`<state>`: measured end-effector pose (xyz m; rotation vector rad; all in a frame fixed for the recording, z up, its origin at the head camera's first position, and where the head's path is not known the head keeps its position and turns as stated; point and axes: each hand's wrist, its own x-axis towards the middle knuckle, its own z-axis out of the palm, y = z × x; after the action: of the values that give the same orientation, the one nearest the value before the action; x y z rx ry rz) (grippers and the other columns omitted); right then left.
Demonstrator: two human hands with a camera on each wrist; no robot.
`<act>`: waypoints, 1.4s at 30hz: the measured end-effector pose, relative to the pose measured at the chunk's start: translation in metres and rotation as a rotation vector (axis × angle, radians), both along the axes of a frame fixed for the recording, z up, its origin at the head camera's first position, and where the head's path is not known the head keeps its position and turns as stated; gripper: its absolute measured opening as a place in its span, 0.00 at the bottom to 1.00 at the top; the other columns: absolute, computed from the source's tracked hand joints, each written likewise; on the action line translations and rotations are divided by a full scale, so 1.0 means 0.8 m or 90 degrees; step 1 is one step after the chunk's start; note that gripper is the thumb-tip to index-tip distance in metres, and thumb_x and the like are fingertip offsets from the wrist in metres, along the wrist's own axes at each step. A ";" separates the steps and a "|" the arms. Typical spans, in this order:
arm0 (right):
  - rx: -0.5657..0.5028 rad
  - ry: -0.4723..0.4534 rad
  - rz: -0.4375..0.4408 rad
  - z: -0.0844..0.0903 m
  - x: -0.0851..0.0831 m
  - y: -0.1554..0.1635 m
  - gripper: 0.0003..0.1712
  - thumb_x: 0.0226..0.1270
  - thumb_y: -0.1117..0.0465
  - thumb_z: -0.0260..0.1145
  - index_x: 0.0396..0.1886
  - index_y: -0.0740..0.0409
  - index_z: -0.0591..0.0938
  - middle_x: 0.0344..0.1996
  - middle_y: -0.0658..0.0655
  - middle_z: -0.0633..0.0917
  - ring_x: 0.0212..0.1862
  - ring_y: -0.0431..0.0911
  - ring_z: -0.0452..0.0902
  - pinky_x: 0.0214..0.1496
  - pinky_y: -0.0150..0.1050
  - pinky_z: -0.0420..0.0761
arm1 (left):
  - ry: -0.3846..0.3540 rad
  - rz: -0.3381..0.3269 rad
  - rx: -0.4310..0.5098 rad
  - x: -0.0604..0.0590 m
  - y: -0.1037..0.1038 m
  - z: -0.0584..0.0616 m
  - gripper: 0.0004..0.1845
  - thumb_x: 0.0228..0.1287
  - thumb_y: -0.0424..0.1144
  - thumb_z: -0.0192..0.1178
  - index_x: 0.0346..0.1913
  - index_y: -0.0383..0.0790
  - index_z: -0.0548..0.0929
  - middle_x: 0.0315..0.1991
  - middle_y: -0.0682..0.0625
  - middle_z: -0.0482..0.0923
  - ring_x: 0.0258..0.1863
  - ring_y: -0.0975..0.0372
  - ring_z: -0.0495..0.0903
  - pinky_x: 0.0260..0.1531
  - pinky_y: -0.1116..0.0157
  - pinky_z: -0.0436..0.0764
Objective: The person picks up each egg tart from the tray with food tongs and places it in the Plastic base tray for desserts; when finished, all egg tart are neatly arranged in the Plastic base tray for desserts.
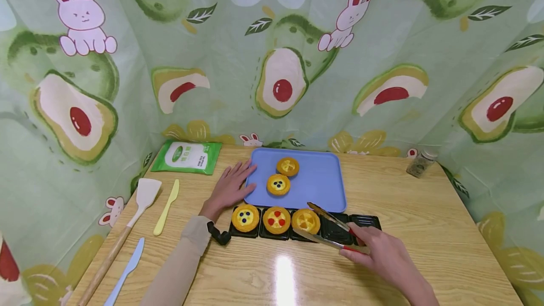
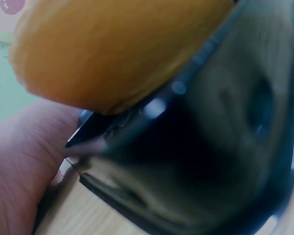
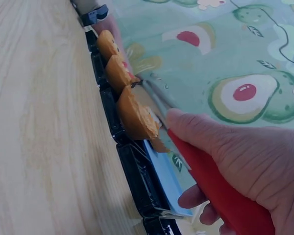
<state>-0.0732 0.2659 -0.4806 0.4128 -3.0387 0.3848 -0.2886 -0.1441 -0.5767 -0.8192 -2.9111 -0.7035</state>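
Wooden table (image 1: 425, 230) bears blue tray (image 1: 323, 183), black mould (image 1: 365, 221), utensils (image 1: 144, 197).

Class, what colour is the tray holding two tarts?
Light blue tray; the head view shows it best.

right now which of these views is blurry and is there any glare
Left wrist view: badly out of focus, too close to a tart and the black tray. Head view: sharp, with a bright streak of glare on the table and wide-angle bending at the edges. Right wrist view: mostly clear, the right hand on the tongs slightly soft.
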 end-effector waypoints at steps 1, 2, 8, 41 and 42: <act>-0.006 -0.006 -0.005 0.002 -0.001 0.000 0.39 0.61 0.29 0.71 0.62 0.51 0.87 0.31 0.42 0.83 0.32 0.36 0.74 0.25 0.34 0.72 | 0.000 0.000 0.000 0.000 0.000 0.000 0.37 0.78 0.61 0.51 0.84 0.53 0.60 0.85 0.52 0.50 0.84 0.47 0.47 0.79 0.42 0.45; -0.013 -0.008 -0.007 0.003 -0.001 0.000 0.40 0.62 0.29 0.71 0.63 0.51 0.86 0.32 0.42 0.83 0.32 0.36 0.74 0.25 0.34 0.71 | 0.001 0.001 -0.001 0.000 0.000 0.000 0.37 0.78 0.61 0.50 0.84 0.53 0.59 0.85 0.52 0.50 0.84 0.47 0.47 0.79 0.42 0.44; -0.070 0.037 -0.002 0.003 -0.007 -0.002 0.37 0.62 0.34 0.75 0.62 0.53 0.86 0.29 0.41 0.80 0.25 0.32 0.67 0.22 0.31 0.67 | 0.007 -0.001 -0.003 -0.001 0.000 0.000 0.38 0.78 0.61 0.51 0.84 0.52 0.60 0.85 0.51 0.50 0.84 0.47 0.48 0.79 0.41 0.45; -0.067 0.101 0.060 0.006 -0.064 -0.013 0.31 0.64 0.35 0.73 0.56 0.51 0.86 0.20 0.42 0.70 0.19 0.33 0.56 0.20 0.31 0.59 | -0.006 0.001 -0.011 -0.001 0.000 0.000 0.37 0.79 0.62 0.49 0.84 0.55 0.58 0.85 0.54 0.48 0.84 0.49 0.46 0.80 0.43 0.44; -0.063 0.100 0.066 0.006 -0.067 -0.015 0.29 0.64 0.35 0.73 0.53 0.50 0.86 0.20 0.41 0.69 0.18 0.33 0.56 0.19 0.31 0.58 | -0.007 0.000 -0.010 -0.001 0.000 0.000 0.37 0.79 0.63 0.49 0.84 0.55 0.58 0.85 0.54 0.48 0.84 0.49 0.46 0.80 0.43 0.44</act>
<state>-0.1269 0.2543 -0.4756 0.5661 -2.8399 0.4807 -0.2898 -0.1444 -0.5768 -0.8184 -2.9298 -0.6878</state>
